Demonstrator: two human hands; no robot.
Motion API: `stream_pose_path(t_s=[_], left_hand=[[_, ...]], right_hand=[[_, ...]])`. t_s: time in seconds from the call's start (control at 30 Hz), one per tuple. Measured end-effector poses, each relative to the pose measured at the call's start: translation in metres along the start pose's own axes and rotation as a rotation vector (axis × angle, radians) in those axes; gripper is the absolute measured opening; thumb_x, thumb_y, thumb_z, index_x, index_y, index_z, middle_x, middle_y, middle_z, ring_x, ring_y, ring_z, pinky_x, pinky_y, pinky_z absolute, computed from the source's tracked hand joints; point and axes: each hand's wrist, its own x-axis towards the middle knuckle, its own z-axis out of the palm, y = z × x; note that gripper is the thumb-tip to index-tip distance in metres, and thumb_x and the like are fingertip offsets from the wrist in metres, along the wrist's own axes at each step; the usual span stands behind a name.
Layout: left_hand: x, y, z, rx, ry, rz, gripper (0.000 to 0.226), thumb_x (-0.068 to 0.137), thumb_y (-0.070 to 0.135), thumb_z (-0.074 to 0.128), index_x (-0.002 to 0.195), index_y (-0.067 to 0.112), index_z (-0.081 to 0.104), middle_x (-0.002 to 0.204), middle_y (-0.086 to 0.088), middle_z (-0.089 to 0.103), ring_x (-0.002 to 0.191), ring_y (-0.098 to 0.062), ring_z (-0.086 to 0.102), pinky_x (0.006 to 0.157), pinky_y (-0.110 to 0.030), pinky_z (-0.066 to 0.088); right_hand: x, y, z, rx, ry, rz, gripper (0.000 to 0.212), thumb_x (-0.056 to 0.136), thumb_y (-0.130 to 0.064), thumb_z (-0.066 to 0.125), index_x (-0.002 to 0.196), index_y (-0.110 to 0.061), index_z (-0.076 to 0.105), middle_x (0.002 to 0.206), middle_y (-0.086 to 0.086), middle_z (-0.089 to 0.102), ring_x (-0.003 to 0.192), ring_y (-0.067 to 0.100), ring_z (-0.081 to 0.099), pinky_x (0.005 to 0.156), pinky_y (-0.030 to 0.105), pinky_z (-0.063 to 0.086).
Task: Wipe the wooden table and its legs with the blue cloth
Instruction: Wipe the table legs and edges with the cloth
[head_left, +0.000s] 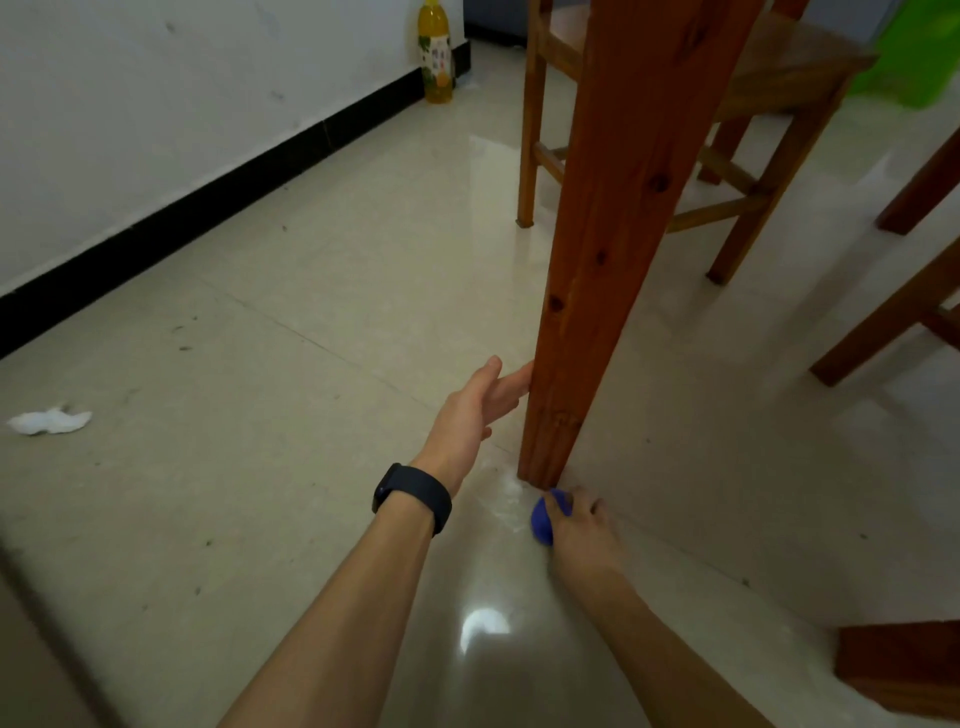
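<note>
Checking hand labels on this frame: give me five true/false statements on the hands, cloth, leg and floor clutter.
1. The right hand grips the cloth at the foot of the leg. True.
2. The left hand holds the cloth. False: its fingers are straight, reaching the leg.
3. The wristband is on the right wrist. False: it is on the left wrist.
4. A white tissue lies on the floor. True.
5. The bottle lies on its side. False: it stands upright.
</note>
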Motion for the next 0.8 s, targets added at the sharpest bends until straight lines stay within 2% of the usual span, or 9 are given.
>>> stream_pose_path(t_s=[0.1,0.17,0.27,0.33,0.4,0.47,0.6,0.7,0.8], left_hand=[[-0.001,0.002,0.000,-0.001,0.004,0.006,0.048,0.101,0.059,0.021,0.099,0.056,0.069,0.115,0.033,0.064,0.125,-0.005,0.049,0.116,-0.049,0.021],[0.000,0.002,0.001,-0.009,0.023,-0.009,0.049,0.101,0.059,0.022,0.098,0.055,0.071,0.115,0.030,0.066,0.125,-0.006,0.051,0.116,-0.049,0.022],[0.001,-0.001,0.003,-0.022,0.060,-0.002,0.049,0.102,0.058,0.023,0.106,0.050,0.071,0.117,0.027,0.067,0.122,-0.004,0.053,0.117,-0.048,0.025],[-0.001,0.000,0.003,-0.001,0.059,0.006,0.050,0.102,0.058,0.023,0.112,0.048,0.071,0.121,0.024,0.066,0.123,-0.004,0.053,0.117,-0.048,0.026],[-0.004,0.002,0.003,0.025,0.074,0.011,0.050,0.102,0.058,0.023,0.117,0.045,0.069,0.122,0.025,0.066,0.124,-0.004,0.053,0.116,-0.048,0.027],[-0.009,0.006,0.007,0.065,0.092,0.022,0.050,0.101,0.059,0.023,0.119,0.044,0.068,0.123,0.025,0.064,0.124,-0.006,0.054,0.116,-0.048,0.028],[-0.017,0.010,0.017,0.096,0.141,0.043,0.046,0.102,0.058,0.023,0.112,0.045,0.066,0.122,0.023,0.063,0.124,-0.013,0.054,0.115,-0.051,0.030],[-0.022,0.020,0.024,0.102,0.179,0.060,0.046,0.103,0.056,0.023,0.109,0.043,0.066,0.119,0.021,0.064,0.123,-0.015,0.055,0.115,-0.053,0.031],[-0.028,0.035,0.026,0.105,0.197,0.116,0.045,0.103,0.055,0.025,0.109,0.041,0.067,0.118,0.021,0.067,0.119,-0.012,0.058,0.111,-0.050,0.036]], right_hand=[[-0.012,-0.002,-0.004,0.035,0.210,-0.138,0.078,0.091,-0.017,0.056,0.155,-0.031,0.014,0.152,0.009,0.020,0.131,0.031,0.034,0.106,0.043,0.040],[-0.011,-0.004,-0.009,0.024,0.383,-0.220,0.087,0.075,-0.012,0.072,0.151,-0.028,0.032,0.142,0.010,0.035,0.116,0.033,0.049,0.090,0.045,0.052],[0.009,-0.011,-0.011,-0.014,0.516,-0.153,0.089,0.057,-0.008,0.080,0.140,-0.024,0.051,0.127,0.010,0.048,0.093,0.036,0.055,0.065,0.044,0.057],[0.012,-0.017,-0.012,-0.015,0.424,-0.114,0.081,0.061,-0.014,0.083,0.136,-0.025,0.054,0.129,0.009,0.045,0.096,0.038,0.052,0.068,0.048,0.057],[0.008,-0.013,-0.002,0.049,0.279,-0.034,0.070,0.082,-0.020,0.070,0.145,-0.029,0.040,0.144,0.010,0.031,0.117,0.038,0.044,0.092,0.049,0.050],[-0.003,0.006,0.001,0.201,0.173,0.034,0.062,0.091,-0.022,0.052,0.148,-0.031,0.030,0.147,0.010,0.030,0.121,0.032,0.042,0.101,0.039,0.042],[-0.011,0.041,-0.037,0.780,0.357,0.193,0.037,0.090,-0.034,0.042,0.127,-0.037,0.048,0.126,0.011,0.046,0.082,0.021,0.055,0.073,0.027,0.051],[-0.019,0.043,-0.098,1.056,0.605,0.164,0.039,0.095,-0.032,0.049,0.134,-0.036,0.049,0.128,-0.001,0.046,0.094,0.008,0.056,0.082,0.023,0.044],[-0.050,0.017,-0.175,1.296,0.838,-0.030,0.045,0.098,-0.037,0.052,0.141,-0.041,0.040,0.129,-0.014,0.040,0.099,-0.004,0.054,0.084,0.011,0.043]])
